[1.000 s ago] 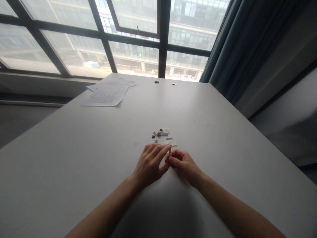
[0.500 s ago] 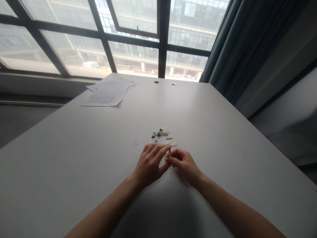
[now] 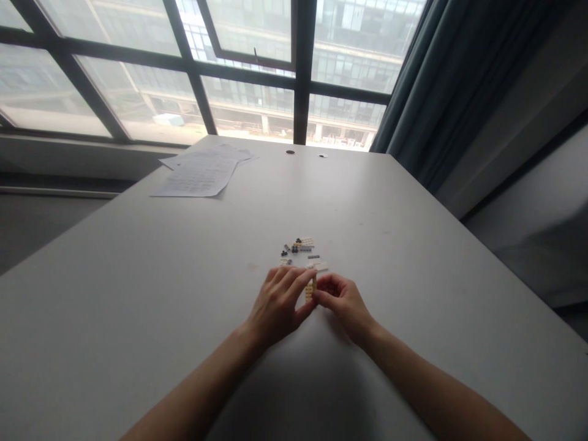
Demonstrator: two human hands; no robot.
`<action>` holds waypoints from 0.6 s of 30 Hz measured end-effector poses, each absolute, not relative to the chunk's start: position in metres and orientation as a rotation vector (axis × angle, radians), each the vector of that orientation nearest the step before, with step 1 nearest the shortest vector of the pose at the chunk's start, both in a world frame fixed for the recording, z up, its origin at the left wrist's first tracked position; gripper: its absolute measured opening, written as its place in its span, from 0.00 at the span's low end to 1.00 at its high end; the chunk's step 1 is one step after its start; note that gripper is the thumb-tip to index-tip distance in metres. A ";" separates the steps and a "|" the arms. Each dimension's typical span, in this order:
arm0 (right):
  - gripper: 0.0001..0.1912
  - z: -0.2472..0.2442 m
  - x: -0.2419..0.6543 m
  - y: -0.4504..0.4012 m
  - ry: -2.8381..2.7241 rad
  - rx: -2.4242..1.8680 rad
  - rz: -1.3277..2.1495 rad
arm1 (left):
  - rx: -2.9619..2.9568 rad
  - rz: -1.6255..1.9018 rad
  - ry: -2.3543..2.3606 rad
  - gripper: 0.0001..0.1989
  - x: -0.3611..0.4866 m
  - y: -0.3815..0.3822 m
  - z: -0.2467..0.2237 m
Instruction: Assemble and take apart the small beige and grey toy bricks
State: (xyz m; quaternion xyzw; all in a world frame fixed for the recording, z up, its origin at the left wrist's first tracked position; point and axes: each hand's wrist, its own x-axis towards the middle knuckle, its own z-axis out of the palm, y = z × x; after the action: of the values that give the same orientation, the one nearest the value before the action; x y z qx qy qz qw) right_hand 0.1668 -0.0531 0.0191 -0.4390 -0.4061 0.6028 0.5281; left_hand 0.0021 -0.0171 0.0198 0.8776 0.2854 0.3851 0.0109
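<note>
Between both hands is a small yellow building-brick piece [image 3: 309, 292] with studs showing, partly covered by fingers. My left hand [image 3: 278, 303] arches over it, closed on it between thumb below and fingertips above. From the other side my right hand [image 3: 343, 304] pinches its right edge with thumb and forefinger. Just beyond the fingertips lies a flat white plate [image 3: 320, 267], with a thin grey strip [image 3: 313, 256] behind it. Farther back sits a loose cluster of small parts: a white studded plate [image 3: 307, 242], a grey bar [image 3: 305, 250] and a little black piece [image 3: 283, 253].
All this rests on a large white table [image 3: 138, 294]. Printed paper sheets [image 3: 197, 174] lie at its far left. Two round holes, one of them a dark cable hole [image 3: 290, 152], are near the far edge. Windows stand beyond, and a dark curtain [image 3: 427, 92] hangs at the right.
My right hand has shifted very slightly, and more of the yellow piece's studded face shows between the hands. My left hand stays in place. The loose parts have not moved.
</note>
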 end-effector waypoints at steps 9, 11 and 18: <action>0.10 0.020 0.166 -0.053 -1.028 -1.067 1.415 | 2.737 1.176 0.906 0.19 0.001 -0.016 0.017; 0.10 0.020 0.166 -0.053 -1.045 -1.071 1.405 | 2.731 1.176 0.899 0.19 0.001 -0.016 0.016; 0.09 0.019 0.166 -0.052 -1.034 -1.072 1.392 | 2.735 1.178 0.908 0.20 0.001 -0.017 0.017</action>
State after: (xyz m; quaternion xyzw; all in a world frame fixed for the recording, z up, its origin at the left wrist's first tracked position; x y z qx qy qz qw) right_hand 0.1662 -0.0522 0.0188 -0.4479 -0.4320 0.5816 0.5239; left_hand 0.0008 -0.0165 0.0169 0.8785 0.2916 0.3782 0.0140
